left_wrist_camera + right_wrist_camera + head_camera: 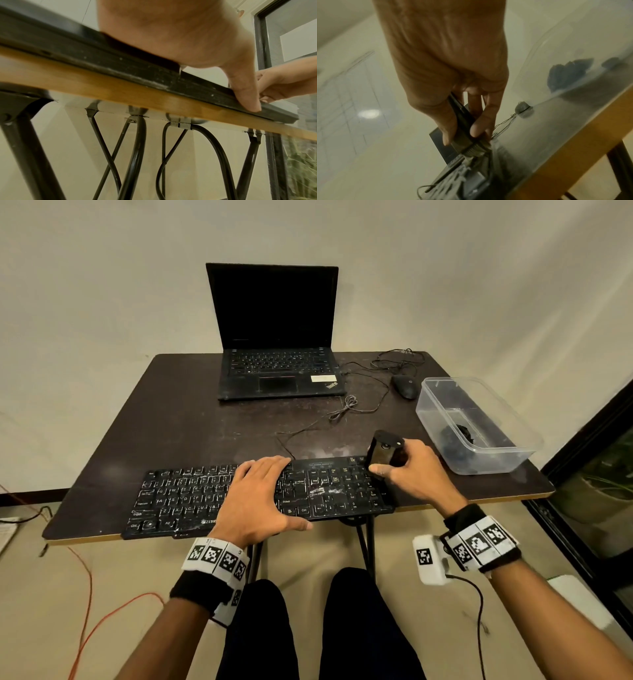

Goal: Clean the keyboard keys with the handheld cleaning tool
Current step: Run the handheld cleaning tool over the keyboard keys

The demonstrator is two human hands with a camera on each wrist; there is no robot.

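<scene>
A dusty black keyboard [178,501] lies along the table's near edge, white smears on its keys. My left hand [255,498] lies flat on its middle with fingers straight, and the thumb [247,93] hooks over the keyboard's front rim [120,67]. My right hand [414,474] grips a black handheld cleaning tool [385,451] upright over the keyboard's far right corner. In the right wrist view thumb and fingers [478,127] clamp the tool [462,121], and its bristled end [475,150] touches the keys [462,174].
A closed-screen black laptop [274,337] stands open at the table's back, with a wired mouse [405,386] and loose cables [346,409] to its right. A clear plastic tub [479,426] holding dark bits sits at the right edge. The dark table [171,412] has a wooden front edge [102,89].
</scene>
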